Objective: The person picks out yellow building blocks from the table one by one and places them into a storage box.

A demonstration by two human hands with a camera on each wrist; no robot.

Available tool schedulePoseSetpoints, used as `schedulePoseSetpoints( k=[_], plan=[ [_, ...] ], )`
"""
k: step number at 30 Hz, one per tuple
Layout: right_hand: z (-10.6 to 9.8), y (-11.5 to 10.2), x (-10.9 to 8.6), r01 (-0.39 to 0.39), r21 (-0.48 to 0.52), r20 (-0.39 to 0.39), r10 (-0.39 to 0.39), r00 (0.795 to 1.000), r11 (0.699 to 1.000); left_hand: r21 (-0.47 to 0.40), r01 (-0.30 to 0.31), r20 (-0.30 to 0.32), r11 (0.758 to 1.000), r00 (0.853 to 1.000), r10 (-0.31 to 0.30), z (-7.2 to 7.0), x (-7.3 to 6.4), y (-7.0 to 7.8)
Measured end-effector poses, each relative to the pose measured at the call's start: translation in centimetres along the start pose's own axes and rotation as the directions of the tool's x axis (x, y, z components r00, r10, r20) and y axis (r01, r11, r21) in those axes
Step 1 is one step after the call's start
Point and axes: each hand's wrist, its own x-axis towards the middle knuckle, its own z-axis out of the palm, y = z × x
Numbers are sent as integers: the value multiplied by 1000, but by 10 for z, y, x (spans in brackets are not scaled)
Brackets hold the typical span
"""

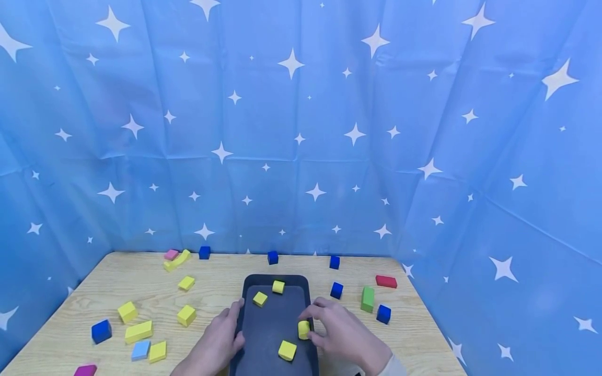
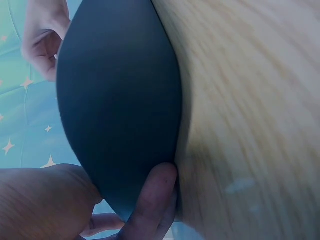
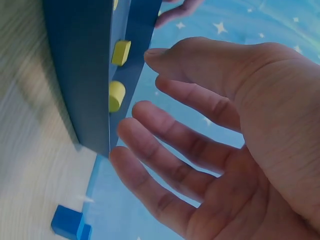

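A dark grey tray [image 1: 275,318] stands on the table, with yellow blocks on its floor. My left hand [image 1: 218,334] grips its left wall; a finger [image 2: 157,192] presses the dark surface in the left wrist view. Over the right wall reaches my right hand [image 1: 345,331], its fingertips beside a yellow cylinder [image 1: 303,330] near that wall. In the right wrist view its fingers [image 3: 165,130] are spread and loosely bent, with nothing visible between them. A yellow cube [image 1: 287,350] lies close by. Another yellow cylinder [image 1: 278,286] and yellow block [image 1: 260,298] sit at the tray's far end.
Left of the tray lie several yellow blocks [image 1: 139,331], a blue cube [image 1: 101,331] and a light blue block [image 1: 140,350]. To the right are a green block [image 1: 368,299], a red block [image 1: 386,281] and blue blocks [image 1: 383,314]. A starry blue curtain [image 1: 263,130] hangs behind.
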Motion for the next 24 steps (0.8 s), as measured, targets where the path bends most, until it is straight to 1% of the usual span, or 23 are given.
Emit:
schedulePoseSetpoints(
  k=[4, 9, 12, 15, 19, 20, 21, 23, 24],
  plan=[
    [-4, 5, -3, -4, 4, -26, 4, 1000, 1000, -1, -9, -5, 1000, 1000, 9, -1, 0, -1],
    [-6, 13, -6, 2, -28, -55, -4, 998, 1000, -5, -11, -10, 1000, 1000, 11, 0, -1, 0],
    [-8, 16, -8, 1, -33, -49, -2, 999, 999, 2, -13, -12, 1000, 1000, 13, 0, -1, -1],
    [-10, 22, -10, 7, -15, -37, -7, 999, 1000, 4, -13, -9, 1000, 1000, 13, 0, -1, -1],
    [-8, 35, -11, 41, 11, -47, -41, 998, 999, 8, -17, -10, 1000, 1000, 17, 1, -1, -2],
    [-4, 45, -10, 82, 5, -61, -81, 995, 997, 13, -21, -12, 1000, 1000, 21, 1, -1, -2],
    [-3, 48, -10, 93, 6, -66, -92, 994, 996, 19, -23, -14, 1000, 1000, 23, 1, -1, -2],
    [-3, 51, -9, 102, 7, -70, -101, 992, 995, 19, -18, -14, 1000, 1000, 19, 1, -1, -2],
    [-4, 51, -9, 90, 11, -66, -89, 994, 996, 22, -20, -14, 1000, 1000, 21, 1, -1, -2]
  ],
)
